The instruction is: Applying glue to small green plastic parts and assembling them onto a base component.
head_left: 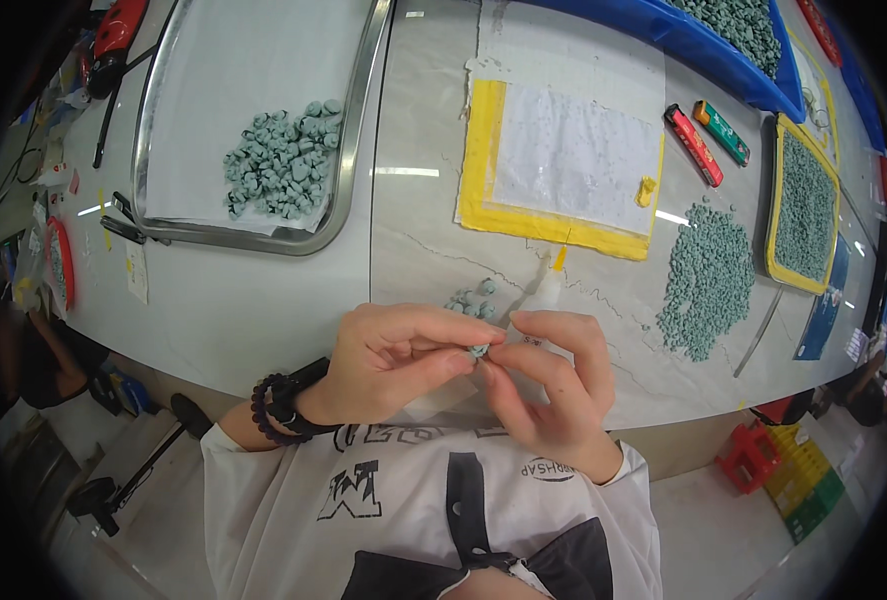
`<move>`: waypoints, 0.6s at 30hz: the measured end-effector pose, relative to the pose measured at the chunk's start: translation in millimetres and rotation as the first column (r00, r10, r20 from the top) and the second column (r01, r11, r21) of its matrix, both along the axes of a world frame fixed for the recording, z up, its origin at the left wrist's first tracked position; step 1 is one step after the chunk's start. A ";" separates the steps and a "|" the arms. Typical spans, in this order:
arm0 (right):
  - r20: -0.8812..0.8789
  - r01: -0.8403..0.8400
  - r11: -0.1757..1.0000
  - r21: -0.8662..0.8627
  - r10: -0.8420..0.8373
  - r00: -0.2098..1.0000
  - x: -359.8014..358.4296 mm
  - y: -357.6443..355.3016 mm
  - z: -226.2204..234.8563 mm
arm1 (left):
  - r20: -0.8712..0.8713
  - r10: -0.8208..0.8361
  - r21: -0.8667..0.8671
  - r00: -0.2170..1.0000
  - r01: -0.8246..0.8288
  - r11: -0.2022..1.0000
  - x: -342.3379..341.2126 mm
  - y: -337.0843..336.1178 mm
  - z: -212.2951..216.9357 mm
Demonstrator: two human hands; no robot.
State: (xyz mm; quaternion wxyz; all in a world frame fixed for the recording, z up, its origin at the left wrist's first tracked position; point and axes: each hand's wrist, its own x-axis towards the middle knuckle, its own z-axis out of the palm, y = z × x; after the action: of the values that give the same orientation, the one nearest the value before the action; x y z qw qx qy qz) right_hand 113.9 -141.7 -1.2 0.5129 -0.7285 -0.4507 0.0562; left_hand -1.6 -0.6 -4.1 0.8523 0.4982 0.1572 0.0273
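Near the table's front edge, my left hand (388, 362) pinches a small green piece (478, 351) between thumb and fingers. From the other side, the thumb and fingertips of my right hand (555, 385) close against the same piece. Fingertips cover most of it, so its exact shape is hidden. Just beyond my hands lies a small group of rounded green pieces (471, 300). A white squeeze bottle (546, 288) with a yellow tip lies behind my right hand, which hides part of it.
At the left, a metal tray (331, 235) holds a pile of dark-marked green pieces. A yellow-edged white sheet (563, 240) lies ahead. Rightward are a loose heap of small green pieces (705, 280), a yellow-rimmed tray (775, 245), a red lighter-shaped item (693, 146), a green one (721, 133) and a blue bin (703, 62).
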 end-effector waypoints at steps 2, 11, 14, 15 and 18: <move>0.006 -0.014 1.000 0.003 0.014 1.000 0.8 0.1 0.2 | 0.016 0.006 0.035 1.000 -0.006 0.999 -0.1 0.0 -0.8; 0.019 -0.033 0.999 0.018 0.033 0.999 -0.1 0.3 -0.2 | -0.017 0.053 -0.031 0.998 -0.053 0.998 -0.4 -3.3 -0.3; 0.031 -0.044 0.999 0.010 0.044 0.999 -0.1 0.1 0.0 | -0.021 0.047 -0.044 0.999 -0.048 0.998 0.2 -2.2 1.8; 0.032 -0.046 0.999 0.012 0.046 0.998 0.4 0.3 0.6 | -0.023 0.044 -0.050 0.999 -0.045 0.998 0.5 -1.6 3.0; 0.059 -0.056 0.998 -0.009 0.056 0.997 3.6 1.1 0.0 | 0.031 -0.044 0.298 0.999 0.033 0.954 3.2 17.2 7.9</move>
State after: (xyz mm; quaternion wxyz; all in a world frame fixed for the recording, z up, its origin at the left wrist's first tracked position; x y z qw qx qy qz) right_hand 117.4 -140.6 -1.2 0.4947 -0.7188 -0.4858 0.0506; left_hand 1.6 16.6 3.8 0.7706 0.6233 0.1255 0.0433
